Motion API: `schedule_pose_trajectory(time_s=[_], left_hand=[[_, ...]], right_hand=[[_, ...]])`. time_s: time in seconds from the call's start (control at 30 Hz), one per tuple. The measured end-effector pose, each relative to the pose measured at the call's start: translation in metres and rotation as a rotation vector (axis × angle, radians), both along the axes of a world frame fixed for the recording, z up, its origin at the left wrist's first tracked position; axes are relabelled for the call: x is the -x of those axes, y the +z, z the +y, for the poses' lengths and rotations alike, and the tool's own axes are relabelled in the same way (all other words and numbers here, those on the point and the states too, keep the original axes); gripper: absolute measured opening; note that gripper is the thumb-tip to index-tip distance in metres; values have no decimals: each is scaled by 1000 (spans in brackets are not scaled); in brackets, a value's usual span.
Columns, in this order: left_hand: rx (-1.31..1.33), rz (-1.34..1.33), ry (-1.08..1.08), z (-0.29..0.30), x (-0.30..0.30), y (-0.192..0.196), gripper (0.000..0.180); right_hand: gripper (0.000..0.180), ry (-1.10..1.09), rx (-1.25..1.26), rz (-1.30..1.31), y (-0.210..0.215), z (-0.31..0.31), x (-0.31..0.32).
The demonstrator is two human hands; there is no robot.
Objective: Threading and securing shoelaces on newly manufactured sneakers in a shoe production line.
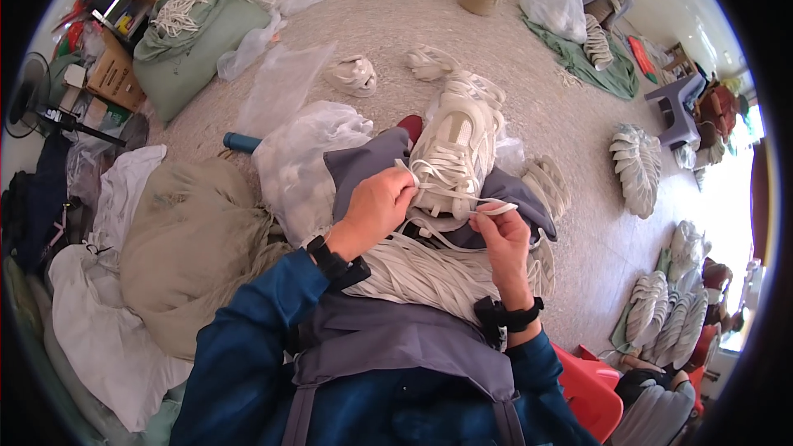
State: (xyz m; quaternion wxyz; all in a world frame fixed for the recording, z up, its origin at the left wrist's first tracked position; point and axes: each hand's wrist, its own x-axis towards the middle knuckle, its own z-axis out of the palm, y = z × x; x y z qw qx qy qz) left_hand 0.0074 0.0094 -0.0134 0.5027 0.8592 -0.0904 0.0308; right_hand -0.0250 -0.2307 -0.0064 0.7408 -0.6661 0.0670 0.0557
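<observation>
A pale sneaker (pixel 453 157) rests toe-away on the person's lap, propped on a grey apron (pixel 388 339) so its eyelets face up within easy reach. The left hand (pixel 376 211) has its grip clenched on the near end of the white lace (pixel 462 202), apparently steadying it by the shoe's tongue. The right hand (pixel 502 235) pinches the lace's free end between thumb and fingers, drawing it taut to the right. A bundle of loose laces (pixel 421 272) lies across the lap just near of the shoe, handy for the next pick. To the left sit a clear bag (pixel 301 157) and a tan sack (pixel 186 239); finished shoes are stacked on the floor (pixel 388 0) at right.
</observation>
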Motion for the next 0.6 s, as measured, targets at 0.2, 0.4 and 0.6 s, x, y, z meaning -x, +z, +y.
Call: schedule_pose_trajectory(time_s=[0.2,0.4,0.6], left_hand=[[-364,-291,-36,-4,2,13,12],[-176,8,-179,-10,15,34,15],[144,194,-280,-35,17,15,36]], right_hand=[[10,-54,73,-51,-11,9,-10],[9,-32,209,-159,-16,12,-17],[9,-69,167,-155,-17,15,-19]])
